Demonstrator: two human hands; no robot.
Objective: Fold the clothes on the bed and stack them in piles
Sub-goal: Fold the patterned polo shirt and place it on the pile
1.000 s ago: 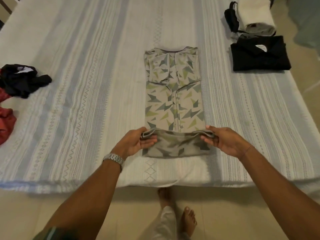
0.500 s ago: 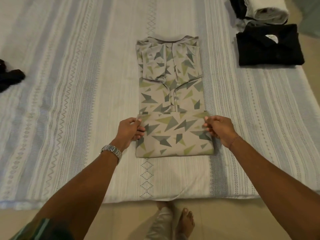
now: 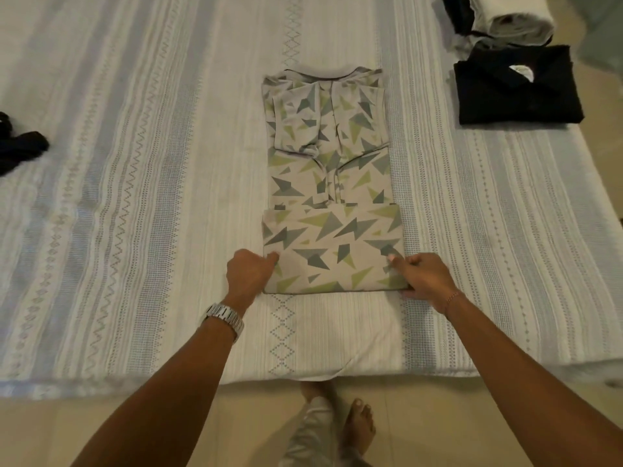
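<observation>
Now, shirt: a beige cotton shirt printed with grey and green triangles (image 3: 328,183) lies flat in the middle of the striped white-and-blue bedspread (image 3: 135,197), sleeves tucked in, its bottom part doubled up over the body.
Left hand: the left hand (image 3: 247,274) sits at the near-left corner of the folded flap, fingers curled, thumb on top of the cloth, pinching that edge.
Right hand: the right hand (image 3: 423,279) is at the near-right corner, fingers bent over the fold and the thumb seemingly under the edge, though that part is hard to make out; it grips the fabric.
Wrist: a silver metal watch (image 3: 224,316) on the left arm.
Far right: a folded black shirt (image 3: 517,85) near the bed's edge, with a rolled white and grey bundle (image 3: 512,15) just beyond it.
Far left: a crumpled black garment (image 3: 18,144), well apart from the shirt.
Below: a bare foot (image 3: 359,423) on the pale floor.
</observation>
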